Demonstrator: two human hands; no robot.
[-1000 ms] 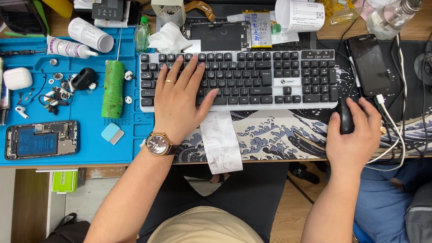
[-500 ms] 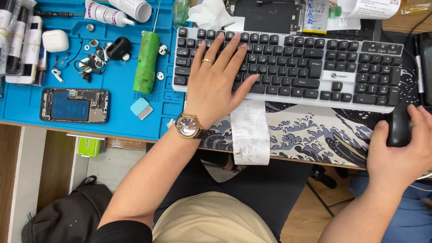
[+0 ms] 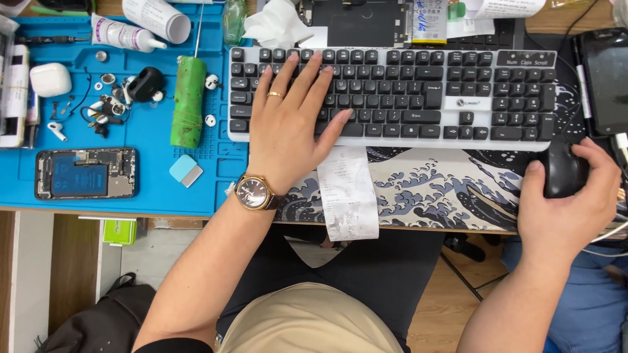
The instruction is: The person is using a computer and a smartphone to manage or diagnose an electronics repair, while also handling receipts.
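Now your left hand (image 3: 288,127) lies flat on the left part of the black keyboard (image 3: 392,98), the fingers spread over the keys and holding nothing. Your right hand (image 3: 575,202) is closed around the black mouse (image 3: 562,171), which sits on the wave-pattern desk mat (image 3: 445,189) just below the right end of the keyboard. A white paper receipt (image 3: 347,193) lies on the mat beside your left wrist. Further left, on the blue work mat (image 3: 150,196), rest an opened phone (image 3: 85,172) and a green roll (image 3: 188,101).
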